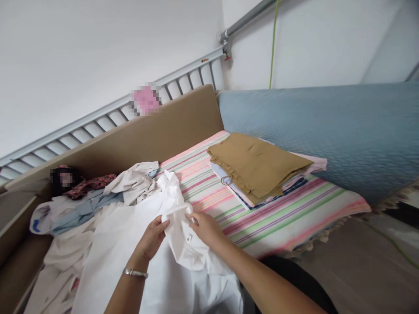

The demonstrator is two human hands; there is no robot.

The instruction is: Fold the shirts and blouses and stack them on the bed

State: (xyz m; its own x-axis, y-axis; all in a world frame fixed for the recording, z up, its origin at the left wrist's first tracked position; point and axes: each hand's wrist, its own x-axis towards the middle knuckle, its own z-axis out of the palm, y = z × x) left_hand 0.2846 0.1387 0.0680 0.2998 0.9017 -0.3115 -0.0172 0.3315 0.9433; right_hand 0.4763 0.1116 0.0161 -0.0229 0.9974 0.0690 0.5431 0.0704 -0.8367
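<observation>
A white shirt (127,244) lies spread over the near left of the bed, its upper part bunched between my hands. My left hand (152,237), with a silver bracelet (135,273) on the wrist, pinches the raised cloth between thumb and fingers. Across from it, my right hand (204,226) grips another part of the same cloth, its fingertips partly hidden. A small label or button shows on the white fabric between them. Beyond my right hand rests a stack of folded clothes with brown trousers (258,163) on top.
Rumpled clothes (131,183) are heaped along the left side. A striped sheet (288,222) covers the bed, whose tan headboard (183,117) stands before a white radiator (193,78). A blue padded backrest (314,117) borders the right. A pink item (146,99) sits by the radiator.
</observation>
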